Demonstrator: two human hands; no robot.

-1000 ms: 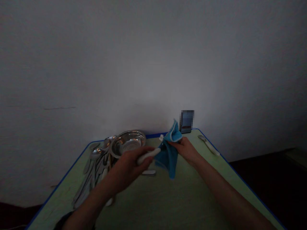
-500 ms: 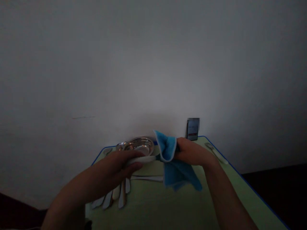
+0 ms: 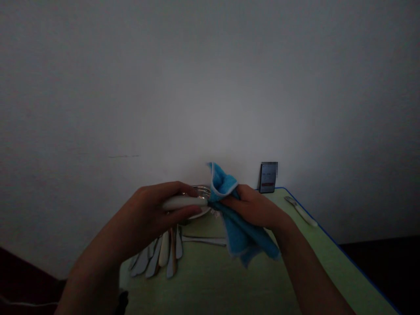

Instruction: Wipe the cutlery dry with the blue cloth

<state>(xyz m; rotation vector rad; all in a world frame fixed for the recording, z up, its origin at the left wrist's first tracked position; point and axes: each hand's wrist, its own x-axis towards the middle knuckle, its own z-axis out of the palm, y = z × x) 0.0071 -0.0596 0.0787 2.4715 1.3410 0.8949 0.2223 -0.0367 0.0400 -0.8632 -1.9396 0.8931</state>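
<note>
My left hand (image 3: pixel 160 203) is closed around a thick white handle (image 3: pixel 183 202) of a piece of cutlery, held level above the table. The far end of that utensil goes into a blue cloth (image 3: pixel 226 183), so its kind is hidden. My right hand (image 3: pixel 256 205) grips the cloth around that end, and the cloth's loose part hangs below the hand. Behind my left hand, partly covered, sits a shiny metal bowl (image 3: pixel 205 189). Below it several knives (image 3: pixel 154 263) lie fanned out on the table, and one more piece of metal cutlery (image 3: pixel 205 240) lies crosswise.
A phone (image 3: pixel 268 178) leans upright against the wall (image 3: pixel 210 87) at the table's back edge. A white-handled utensil (image 3: pixel 303 213) lies along the right edge of the green table (image 3: pixel 229 284), which has a blue rim. Something dark (image 3: pixel 123 301) shows at the front left.
My left hand and the white handle have risen a little, now covering more of the bowl. The cloth has shifted and bunched differently around the utensil. The view has moved slightly.
</note>
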